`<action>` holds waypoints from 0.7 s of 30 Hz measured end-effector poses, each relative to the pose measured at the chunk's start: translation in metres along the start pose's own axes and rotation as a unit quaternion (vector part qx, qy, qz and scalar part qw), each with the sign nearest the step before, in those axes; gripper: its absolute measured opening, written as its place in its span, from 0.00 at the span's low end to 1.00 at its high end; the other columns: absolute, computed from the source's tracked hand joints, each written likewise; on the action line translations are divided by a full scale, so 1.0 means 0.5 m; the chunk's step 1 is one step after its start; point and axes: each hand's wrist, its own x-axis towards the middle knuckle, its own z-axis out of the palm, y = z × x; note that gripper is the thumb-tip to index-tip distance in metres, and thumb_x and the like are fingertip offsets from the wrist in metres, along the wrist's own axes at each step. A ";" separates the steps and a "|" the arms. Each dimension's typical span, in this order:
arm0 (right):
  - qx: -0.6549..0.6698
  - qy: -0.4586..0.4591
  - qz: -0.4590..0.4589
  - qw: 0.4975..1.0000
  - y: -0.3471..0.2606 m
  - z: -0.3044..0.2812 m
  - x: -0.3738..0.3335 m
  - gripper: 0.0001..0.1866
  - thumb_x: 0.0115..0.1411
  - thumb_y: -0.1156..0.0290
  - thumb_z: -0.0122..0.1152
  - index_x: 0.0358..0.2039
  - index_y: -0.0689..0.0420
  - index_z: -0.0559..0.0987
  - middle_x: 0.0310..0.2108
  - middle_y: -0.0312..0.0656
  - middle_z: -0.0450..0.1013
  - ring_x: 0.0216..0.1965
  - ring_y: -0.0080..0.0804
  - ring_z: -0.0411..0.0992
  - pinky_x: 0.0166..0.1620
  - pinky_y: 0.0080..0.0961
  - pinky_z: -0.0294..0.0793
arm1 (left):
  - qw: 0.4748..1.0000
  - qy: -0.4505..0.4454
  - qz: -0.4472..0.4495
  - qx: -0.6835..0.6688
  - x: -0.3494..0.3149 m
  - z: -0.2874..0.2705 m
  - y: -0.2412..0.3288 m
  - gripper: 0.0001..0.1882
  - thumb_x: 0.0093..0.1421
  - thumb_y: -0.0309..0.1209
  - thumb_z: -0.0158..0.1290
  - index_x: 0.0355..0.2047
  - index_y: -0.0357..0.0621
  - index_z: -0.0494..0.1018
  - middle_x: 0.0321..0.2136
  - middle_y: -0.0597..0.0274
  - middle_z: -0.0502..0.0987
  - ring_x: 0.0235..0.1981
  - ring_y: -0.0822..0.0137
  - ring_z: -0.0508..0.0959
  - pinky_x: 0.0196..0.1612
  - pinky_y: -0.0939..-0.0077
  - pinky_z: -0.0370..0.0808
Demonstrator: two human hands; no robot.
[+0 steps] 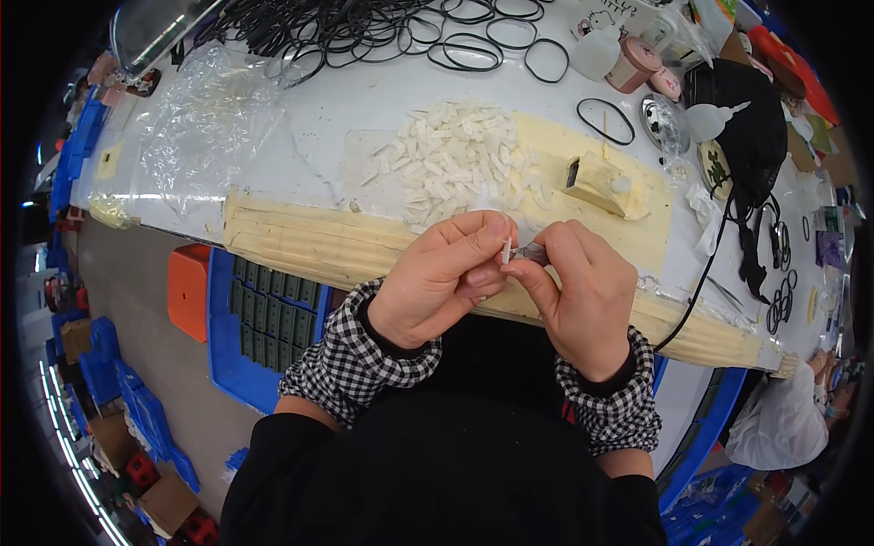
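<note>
Above the table's front edge, my two hands meet near the middle of the view. My left hand [446, 273] pinches a small white plastic piece [507, 249] between thumb and fingers. Close against it, my right hand [587, 296] grips a small grey object [532, 255], mostly covered by the fingers, so its kind cannot be made out. Just beyond my hands lies a loose heap of similar white strips [455, 150]. To its right, a block wrapped in yellow tape [608, 185] rests on a yellow sheet [555, 146].
Black rubber rings [464, 53] pile up at the back. Crumpled clear plastic film [200, 118] lies on the left. At the right are squeeze bottles [596, 53], a pink jar [635, 64] and a black cable [701, 282]. Below the left edge stand an orange stool [188, 293] and blue crate [221, 341].
</note>
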 end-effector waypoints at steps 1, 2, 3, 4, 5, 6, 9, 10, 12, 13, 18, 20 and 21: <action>-0.003 0.001 -0.002 1.000 0.000 0.000 0.000 0.18 0.53 0.53 0.61 0.23 0.54 0.70 0.18 0.37 0.62 0.19 0.34 0.67 0.22 0.28 0.64 | 1.000 -0.001 -0.001 0.002 0.000 -0.001 0.000 0.10 0.67 0.34 0.45 0.31 0.41 0.69 0.22 0.72 0.65 0.21 0.82 0.58 0.25 0.87 0.58; -0.006 0.001 -0.005 1.000 0.000 0.000 0.001 0.18 0.53 0.53 0.61 0.23 0.54 0.70 0.18 0.37 0.62 0.19 0.34 0.67 0.22 0.28 0.64 | 1.000 -0.005 0.000 0.007 -0.001 -0.002 0.001 0.10 0.67 0.34 0.45 0.31 0.41 0.70 0.22 0.72 0.65 0.21 0.82 0.58 0.25 0.87 0.57; -0.007 0.001 -0.004 1.000 -0.001 -0.001 0.002 0.18 0.53 0.53 0.61 0.23 0.54 0.70 0.18 0.37 0.62 0.19 0.34 0.67 0.22 0.28 0.64 | 1.000 -0.009 0.001 0.012 -0.001 -0.004 0.003 0.10 0.67 0.34 0.45 0.31 0.41 0.70 0.22 0.72 0.65 0.21 0.82 0.58 0.25 0.87 0.57; -0.009 0.001 -0.003 1.000 -0.002 -0.001 0.002 0.18 0.53 0.53 0.61 0.23 0.54 0.70 0.18 0.37 0.62 0.19 0.35 0.67 0.22 0.28 0.64 | 1.000 -0.013 0.002 0.017 -0.001 -0.005 0.003 0.10 0.67 0.34 0.45 0.31 0.41 0.70 0.22 0.72 0.65 0.21 0.82 0.58 0.25 0.87 0.57; -0.010 0.001 -0.002 1.000 -0.002 -0.001 0.003 0.18 0.53 0.53 0.61 0.23 0.54 0.69 0.18 0.37 0.62 0.19 0.35 0.67 0.22 0.28 0.64 | 1.000 -0.015 0.004 0.018 0.000 -0.007 0.003 0.10 0.67 0.33 0.46 0.32 0.41 0.70 0.22 0.72 0.65 0.21 0.82 0.58 0.25 0.87 0.57; -0.014 0.000 -0.003 1.000 -0.003 -0.001 0.003 0.18 0.53 0.53 0.61 0.23 0.54 0.69 0.18 0.37 0.62 0.19 0.35 0.67 0.22 0.28 0.64 | 1.000 -0.018 0.006 0.019 0.000 -0.009 0.002 0.10 0.67 0.33 0.46 0.32 0.41 0.70 0.22 0.73 0.65 0.21 0.82 0.58 0.25 0.87 0.57; -0.024 -0.005 -0.003 1.000 -0.003 -0.002 0.004 0.18 0.53 0.53 0.61 0.23 0.54 0.70 0.18 0.37 0.62 0.19 0.35 0.67 0.22 0.29 0.64 | 0.999 -0.007 0.014 0.034 -0.001 -0.008 0.002 0.10 0.66 0.33 0.46 0.32 0.41 0.70 0.21 0.73 0.65 0.21 0.82 0.58 0.25 0.88 0.57; -0.027 -0.008 -0.003 1.000 -0.004 -0.003 0.005 0.18 0.53 0.53 0.61 0.23 0.54 0.70 0.18 0.37 0.62 0.19 0.35 0.67 0.22 0.29 0.64 | 0.999 -0.001 0.017 0.042 -0.002 -0.006 0.002 0.10 0.66 0.33 0.46 0.33 0.41 0.71 0.21 0.73 0.65 0.21 0.82 0.58 0.25 0.88 0.57; -0.030 -0.012 -0.003 0.999 -0.005 -0.005 0.005 0.17 0.53 0.53 0.61 0.23 0.53 0.70 0.18 0.36 0.62 0.19 0.34 0.67 0.21 0.29 0.64 | 0.998 0.004 0.020 0.051 -0.003 -0.005 0.003 0.09 0.66 0.34 0.47 0.33 0.41 0.71 0.21 0.73 0.65 0.21 0.82 0.58 0.25 0.88 0.57; -0.031 -0.014 -0.002 0.999 -0.004 -0.006 0.005 0.17 0.53 0.53 0.61 0.23 0.53 0.70 0.17 0.36 0.62 0.19 0.34 0.67 0.21 0.29 0.64 | 0.998 0.006 0.022 0.056 -0.003 -0.004 0.003 0.09 0.66 0.34 0.47 0.33 0.41 0.71 0.21 0.73 0.65 0.21 0.82 0.58 0.25 0.88 0.57; -0.031 -0.024 0.001 0.999 -0.007 -0.009 0.005 0.17 0.53 0.53 0.61 0.22 0.53 0.70 0.17 0.36 0.62 0.19 0.34 0.67 0.21 0.29 0.65 | 0.998 -0.003 0.025 0.059 -0.004 -0.009 0.005 0.09 0.66 0.33 0.47 0.33 0.41 0.71 0.22 0.73 0.66 0.21 0.82 0.58 0.25 0.88 0.57; -0.032 -0.030 0.000 0.999 -0.009 -0.009 0.005 0.17 0.52 0.53 0.62 0.22 0.53 0.70 0.17 0.36 0.62 0.19 0.34 0.67 0.21 0.29 0.65 | 0.998 -0.004 0.026 0.059 -0.004 -0.009 0.005 0.09 0.66 0.33 0.47 0.33 0.41 0.71 0.22 0.73 0.66 0.21 0.82 0.58 0.26 0.88 0.57; -0.030 -0.023 -0.001 0.999 -0.009 -0.008 0.005 0.17 0.52 0.53 0.62 0.23 0.53 0.70 0.17 0.36 0.62 0.19 0.34 0.67 0.21 0.28 0.65 | 0.998 -0.003 0.026 0.061 -0.004 -0.007 0.006 0.09 0.66 0.33 0.47 0.33 0.41 0.71 0.22 0.73 0.66 0.21 0.82 0.58 0.26 0.88 0.57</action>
